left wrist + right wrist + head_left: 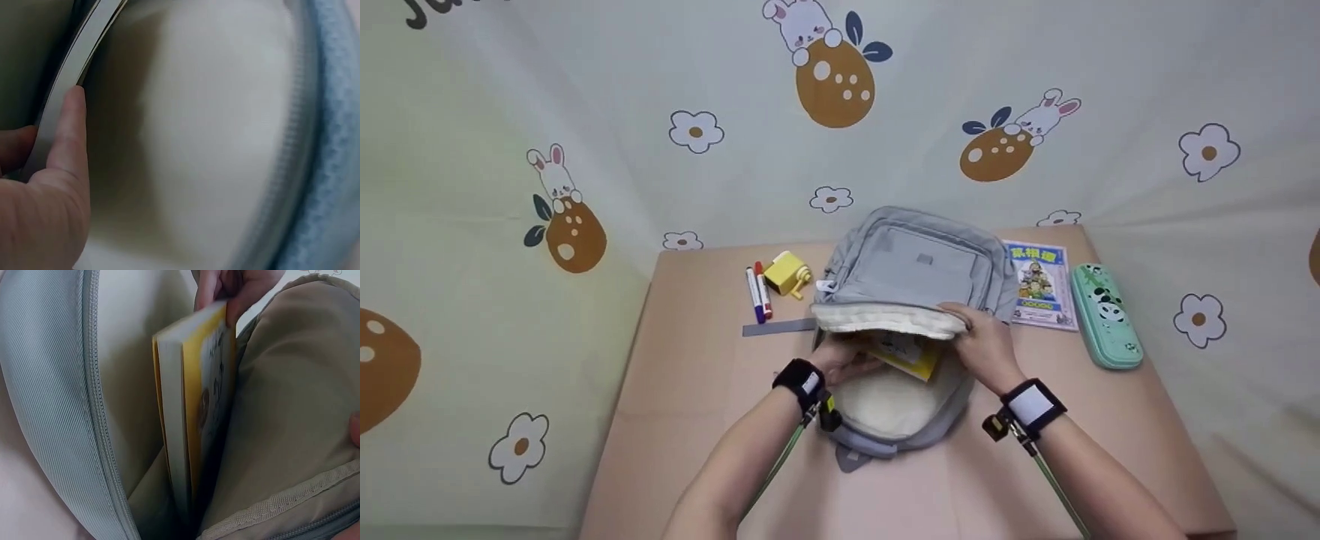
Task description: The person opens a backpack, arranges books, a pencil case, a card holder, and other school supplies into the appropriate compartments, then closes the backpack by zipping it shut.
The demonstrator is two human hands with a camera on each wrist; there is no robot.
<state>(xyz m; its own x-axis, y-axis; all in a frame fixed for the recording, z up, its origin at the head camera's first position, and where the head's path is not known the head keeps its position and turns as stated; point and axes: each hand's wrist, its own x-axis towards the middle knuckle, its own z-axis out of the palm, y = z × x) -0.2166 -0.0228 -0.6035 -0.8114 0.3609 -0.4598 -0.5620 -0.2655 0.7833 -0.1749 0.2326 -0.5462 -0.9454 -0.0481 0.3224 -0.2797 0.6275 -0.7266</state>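
A grey backpack [919, 262] lies unzipped, its cream lining [885, 405] showing. My left hand [844, 361] reaches into the opening and grips a yellow-covered book [191, 382]. In the right wrist view the book stands upright inside the main pocket, its page edges facing the camera, and the left fingers [239, 289] hold its far end. The left wrist view shows thumb and fingers on either side of the book's spine or edge [67, 73]. My right hand [988, 351] holds up the backpack's front panel by its rim, thumb over the edge.
Left of the backpack lie two markers [759, 292], a yellow crank pencil sharpener [787, 274] and a grey strap [776, 328]. On the right are a colourful booklet [1039, 289] and a green panda pencil case [1106, 315]. A patterned cloth [757, 180] hangs behind the table [690, 420].
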